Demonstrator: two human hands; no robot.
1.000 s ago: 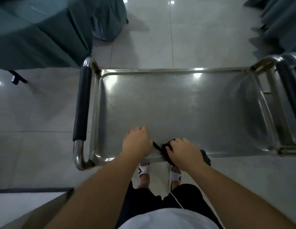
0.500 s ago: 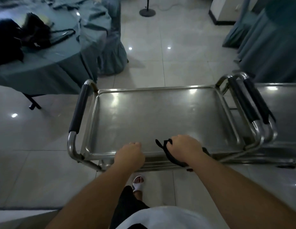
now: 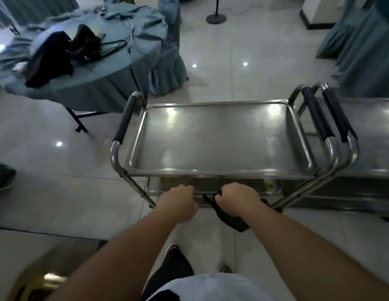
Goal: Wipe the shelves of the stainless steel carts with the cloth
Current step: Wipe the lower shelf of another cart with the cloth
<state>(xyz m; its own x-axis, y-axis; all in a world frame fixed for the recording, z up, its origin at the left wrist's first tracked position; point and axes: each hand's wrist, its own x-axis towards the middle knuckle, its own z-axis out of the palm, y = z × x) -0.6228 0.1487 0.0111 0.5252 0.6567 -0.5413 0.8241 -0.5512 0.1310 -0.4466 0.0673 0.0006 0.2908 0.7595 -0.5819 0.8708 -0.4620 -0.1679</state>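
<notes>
At the near long edge of the shiny stainless steel cart [image 3: 219, 135], both hands sit low, in front of the cart's lower shelf [image 3: 211, 189]. Right hand [image 3: 238, 199] has fingers curled tight round a dark, crumpled cloth [image 3: 229, 218]; the cloth's bulk hangs under the wrist, one tail pokes out left of the knuckles. Left hand [image 3: 178, 203] is fisted, fingers curled; cannot tell if it grips the lower shelf rim or holds nothing, as the fingertips are hidden.

Top tray shows streaky glare and carries nothing. A second steel cart [image 3: 367, 135] is parked just beside it on the right, black-sleeved handles nearly touching.

Judgement: step in hand looks like starting the lower shelf. To do it well:
- spread the cloth flat under the palm, not bunched, so more cloth meets the steel
- steady the frame with the left hand; the cart probably rolls
- stroke along the length, overlapping passes, far corners first, pull toward the near rim
- headroom under the top tray is tight, so keep the wrist low
- run the raised rim and corners last, where grime collects

Round bench in grey-blue tablecloth [image 3: 97, 81] with black bags [image 3: 58, 55] stands well apart, back left.
</notes>
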